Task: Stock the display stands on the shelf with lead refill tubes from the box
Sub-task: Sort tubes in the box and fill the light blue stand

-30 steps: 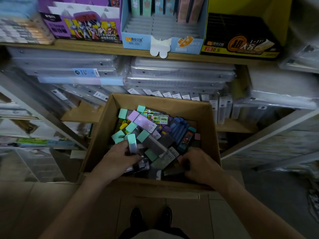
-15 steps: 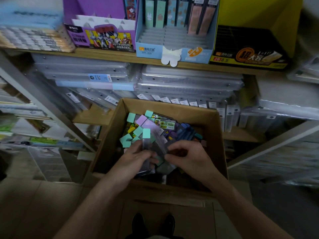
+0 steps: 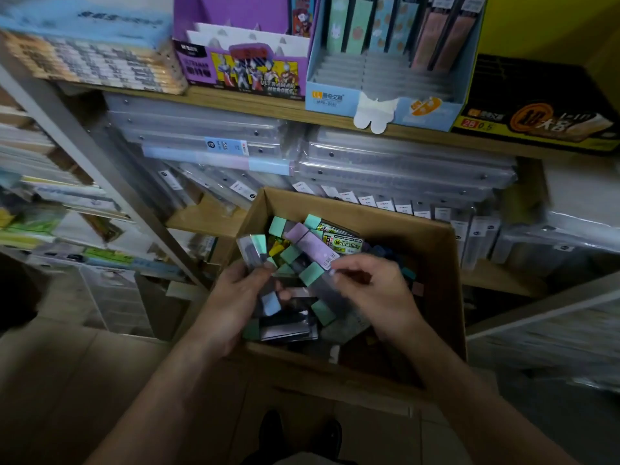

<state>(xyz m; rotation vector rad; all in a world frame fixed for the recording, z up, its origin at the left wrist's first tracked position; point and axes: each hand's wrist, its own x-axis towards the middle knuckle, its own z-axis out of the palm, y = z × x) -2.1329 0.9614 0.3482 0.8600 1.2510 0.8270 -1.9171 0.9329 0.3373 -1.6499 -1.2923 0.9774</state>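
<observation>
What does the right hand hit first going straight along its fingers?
Right hand, seemingly pinching a clear plastic tube with mint-green cap, points left: first the bundle of capped tubes in the left hand. Depth unclear.

Colours of the stock in the box (image 3: 436, 253) and on the shelf (image 3: 261, 103).
Brown cardboard box; smoky-grey lead refill tubes (image 3: 310, 274) capped mostly mint green, one lilac tube (image 3: 302, 234), one yellow-green label (image 3: 342, 239). On the tan wooden shelf: purple display stand (image 3: 241, 70) printed with cartoon heroes, pale blue display stand (image 3: 330, 99), and black display stand (image 3: 536, 110) edged in yellow.
</observation>
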